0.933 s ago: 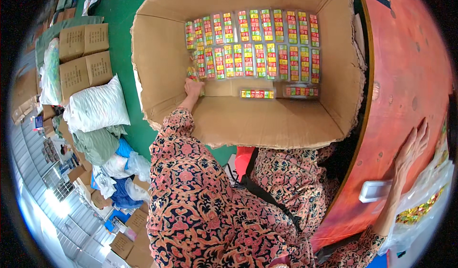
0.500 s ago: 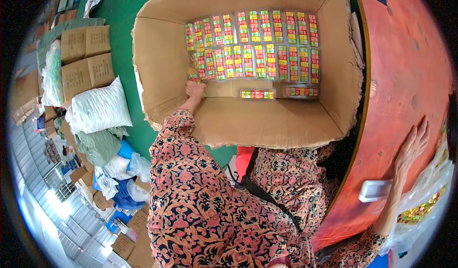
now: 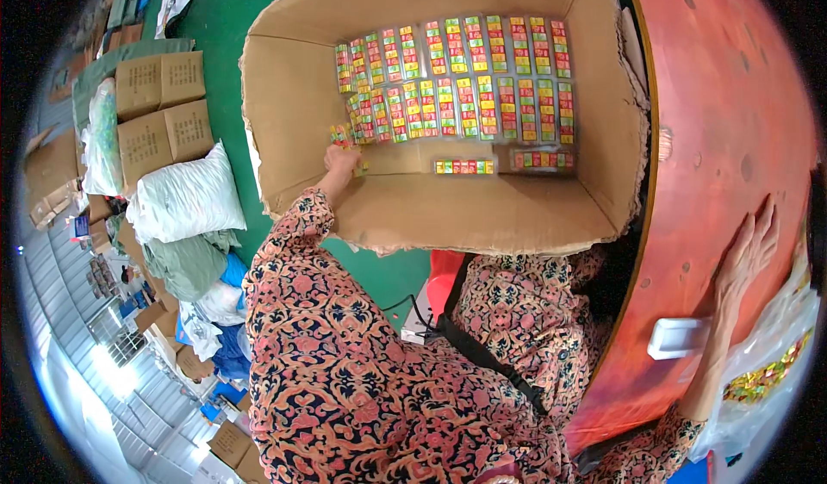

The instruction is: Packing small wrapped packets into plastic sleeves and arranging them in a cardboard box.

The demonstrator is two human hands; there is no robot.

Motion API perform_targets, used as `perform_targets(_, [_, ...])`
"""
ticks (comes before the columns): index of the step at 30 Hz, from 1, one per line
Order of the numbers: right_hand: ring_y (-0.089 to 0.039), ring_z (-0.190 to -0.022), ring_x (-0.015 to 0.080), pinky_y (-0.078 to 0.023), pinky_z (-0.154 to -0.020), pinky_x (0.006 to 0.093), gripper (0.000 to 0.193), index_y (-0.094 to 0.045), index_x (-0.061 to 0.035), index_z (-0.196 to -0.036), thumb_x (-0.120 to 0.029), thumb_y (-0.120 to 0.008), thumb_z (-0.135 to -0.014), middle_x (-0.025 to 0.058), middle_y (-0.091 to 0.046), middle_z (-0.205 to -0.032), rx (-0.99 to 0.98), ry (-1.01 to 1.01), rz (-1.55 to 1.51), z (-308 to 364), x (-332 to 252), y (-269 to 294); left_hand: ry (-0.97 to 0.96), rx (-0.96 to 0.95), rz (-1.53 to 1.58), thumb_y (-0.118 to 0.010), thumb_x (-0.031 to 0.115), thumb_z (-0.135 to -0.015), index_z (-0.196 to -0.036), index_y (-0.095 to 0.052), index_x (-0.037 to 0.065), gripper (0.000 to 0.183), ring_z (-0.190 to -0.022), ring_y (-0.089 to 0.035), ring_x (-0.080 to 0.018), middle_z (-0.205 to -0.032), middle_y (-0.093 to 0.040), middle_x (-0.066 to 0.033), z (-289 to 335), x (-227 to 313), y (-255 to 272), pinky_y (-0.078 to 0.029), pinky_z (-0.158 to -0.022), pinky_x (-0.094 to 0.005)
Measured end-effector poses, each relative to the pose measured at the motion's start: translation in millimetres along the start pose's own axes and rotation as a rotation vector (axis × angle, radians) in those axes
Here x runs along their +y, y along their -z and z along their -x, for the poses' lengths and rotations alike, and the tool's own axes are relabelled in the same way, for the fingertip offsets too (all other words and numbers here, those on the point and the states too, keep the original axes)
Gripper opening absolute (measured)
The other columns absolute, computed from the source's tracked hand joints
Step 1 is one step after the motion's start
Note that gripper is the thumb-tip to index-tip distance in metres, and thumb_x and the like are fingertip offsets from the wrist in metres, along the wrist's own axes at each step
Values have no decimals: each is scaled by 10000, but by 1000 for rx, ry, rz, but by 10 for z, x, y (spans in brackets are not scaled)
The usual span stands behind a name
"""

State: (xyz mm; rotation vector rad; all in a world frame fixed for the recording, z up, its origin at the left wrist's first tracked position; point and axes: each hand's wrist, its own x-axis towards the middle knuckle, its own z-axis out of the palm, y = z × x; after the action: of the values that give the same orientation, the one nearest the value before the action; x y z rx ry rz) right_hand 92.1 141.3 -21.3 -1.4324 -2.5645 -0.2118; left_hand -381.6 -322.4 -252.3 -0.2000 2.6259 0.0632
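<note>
Inside a large open cardboard box [image 3: 465, 217], my left hand [image 3: 341, 160] is closed on a slim clear pack of small red, yellow and green pieces [image 3: 341, 133], near the left wall. My fingers hide its middle. Beside it, two rows of similar upright packs [image 3: 444, 108] stand side by side toward the far wall. Nearer to me, one pack [image 3: 463, 167] lies crosswise, and another [image 3: 541, 160] lies crosswise at the right. My right hand [image 3: 748, 247] rests flat on the reddish tabletop [image 3: 702, 157], fingers stretched out and holding nothing.
A small white tray [image 3: 679, 338] sits by my right forearm. Past it lies a clear bag of colourful wrapped pieces [image 3: 767, 381]. Left of the box, on the green floor [image 3: 226, 88], are stacked cartons [image 3: 142, 144] and a stuffed white sack [image 3: 189, 195].
My left hand has shifted slightly left and toward me with the pack, which now stands farther from the row. My right hand stays on the tabletop.
</note>
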Motion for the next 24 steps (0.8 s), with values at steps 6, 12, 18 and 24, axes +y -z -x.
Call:
perform_targets(6, [-307, -1221, 315, -219, -1008, 416, 496, -313, -125, -1349, -370, -293, -918, 149, -333, -1340, 36, 42, 6, 24, 44, -53, -113, -109, -112, -737, 227, -566, -779, -611, -3, 338, -784, -620, -295, -798, -637, -154, 176, 66, 224, -498, -682, -382])
perform_targets(12, [-314, -1213, 318, -226, -994, 442, 507, -315, -143, -1349, -401, -268, -915, 157, -324, -1345, 31, 16, 53, 18, 45, -61, -631, 98, -70, -677, 100, -650, -952, -442, -2, 396, -790, -573, -386, -813, -595, -192, 527, 158, 402, -463, -683, -428])
perform_targets(18, [-308, -1219, 318, -220, -997, 443, 512, -312, -148, -1350, -411, -260, -915, 155, -318, -1349, 28, 10, -7, 22, 10, -46, -1030, -89, -149, -601, 25, -698, -1019, -430, 34, 364, -791, -549, -374, -853, -548, -197, 489, 211, 308, -444, -658, -414])
perform_targets(24, [-310, -1217, 324, -220, -1001, 435, 508, -310, -143, -1351, -399, -259, -915, 159, -324, -1344, 28, 24, -20, 2, 9, -38, -1428, -369, -209, -525, 50, -759, -1157, -366, 25, 429, -852, -508, -384, -969, -472, -224, 462, 214, 68, -419, -707, -426])
